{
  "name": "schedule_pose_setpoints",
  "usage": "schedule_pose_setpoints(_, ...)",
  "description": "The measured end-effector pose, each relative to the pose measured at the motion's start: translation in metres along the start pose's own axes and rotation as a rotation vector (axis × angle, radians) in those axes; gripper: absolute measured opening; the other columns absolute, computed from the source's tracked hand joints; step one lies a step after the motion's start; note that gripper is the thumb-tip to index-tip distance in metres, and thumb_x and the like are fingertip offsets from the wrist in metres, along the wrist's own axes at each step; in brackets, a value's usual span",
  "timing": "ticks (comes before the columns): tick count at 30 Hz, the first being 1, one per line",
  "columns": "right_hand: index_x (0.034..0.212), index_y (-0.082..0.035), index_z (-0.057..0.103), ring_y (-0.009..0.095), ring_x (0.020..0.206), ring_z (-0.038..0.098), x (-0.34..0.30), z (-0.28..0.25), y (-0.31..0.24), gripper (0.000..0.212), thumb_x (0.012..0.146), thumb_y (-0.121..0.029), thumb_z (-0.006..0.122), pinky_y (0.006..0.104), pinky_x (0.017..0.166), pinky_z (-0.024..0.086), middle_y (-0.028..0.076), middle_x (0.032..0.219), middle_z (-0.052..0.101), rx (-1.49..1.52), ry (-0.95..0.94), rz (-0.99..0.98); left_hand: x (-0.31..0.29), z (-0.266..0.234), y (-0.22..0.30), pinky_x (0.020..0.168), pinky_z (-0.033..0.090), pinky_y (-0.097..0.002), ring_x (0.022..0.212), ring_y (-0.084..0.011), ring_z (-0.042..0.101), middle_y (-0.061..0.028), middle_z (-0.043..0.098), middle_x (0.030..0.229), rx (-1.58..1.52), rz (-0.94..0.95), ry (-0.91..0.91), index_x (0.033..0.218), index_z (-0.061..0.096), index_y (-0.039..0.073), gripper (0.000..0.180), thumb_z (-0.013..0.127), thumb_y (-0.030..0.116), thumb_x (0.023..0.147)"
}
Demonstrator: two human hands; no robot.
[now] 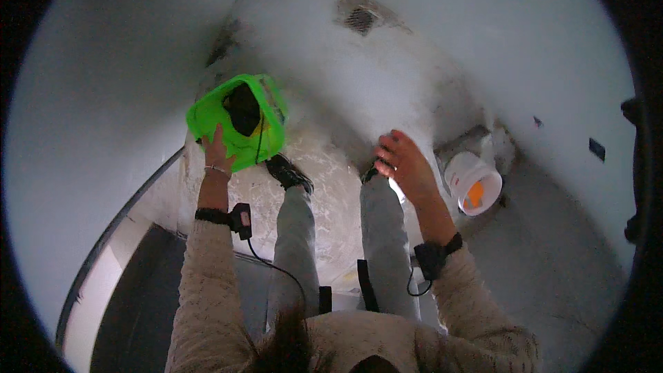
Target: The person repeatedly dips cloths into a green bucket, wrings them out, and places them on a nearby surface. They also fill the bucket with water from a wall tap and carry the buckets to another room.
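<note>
A bright green plastic bin (204, 119) tilts toward me on the left, its mouth facing me. My left hand (218, 150) grips its near left rim, with the fingers over the edge and onto the inner wall. Inside lies a dark bundle (243, 110), too dim to make out, and a thin black cord runs down from it. To the right of my legs, my right hand (409, 166) hangs in the air with loosely bent fingers apart and nothing in it. My wrists wear black straps with small boxes and cables.
A white bucket (464, 166) with something orange inside stands on the right near the wall. My black shoes (290, 173) are on a pale, stained floor (331, 228). Smooth walls rise on both sides, and a small dark grate (360, 21) lies ahead.
</note>
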State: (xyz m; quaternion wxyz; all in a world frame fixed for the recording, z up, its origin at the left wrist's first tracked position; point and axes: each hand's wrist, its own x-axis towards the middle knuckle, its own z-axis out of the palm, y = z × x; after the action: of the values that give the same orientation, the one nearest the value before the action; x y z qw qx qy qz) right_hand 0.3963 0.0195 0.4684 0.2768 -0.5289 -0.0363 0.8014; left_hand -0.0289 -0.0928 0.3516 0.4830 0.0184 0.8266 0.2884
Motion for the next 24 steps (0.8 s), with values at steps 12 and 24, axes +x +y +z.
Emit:
schedule_pose_setpoints(12, 0.127, -0.012, 0.033, 0.025, 0.097, 0.054, -0.037, -0.296, 0.043, 0.056, 0.08, -0.009, 0.063, 0.0382, 0.073, 0.052, 0.011, 0.118, 0.049, 0.222, 1.092, -0.15, -0.02, 0.1, 0.014, 0.096, 0.033, -0.0491, 0.119, -0.0317, 0.039, -0.0118, 0.035, 0.137, 0.255, 0.02, 0.075, 0.142, 0.018, 0.013, 0.089, 0.068, 0.039, 0.073)
schedule_pose_setpoints(24, 0.108, -0.006, 0.058, 0.026, 0.089, 0.062, -0.018, -0.526, 0.047, 0.045, 0.081, -0.042, 0.058, 0.0366, 0.074, 0.049, 0.015, 0.104, 0.062, -0.986, 1.292, 0.606, -0.025, 0.123, -0.073, 0.099, 0.027, -0.0446, 0.128, -0.029, 0.029, -0.0123, 0.03, 0.141, 0.604, 0.111, -0.027, 0.141, 0.017, 0.007, 0.088, 0.064, 0.042, 0.075)
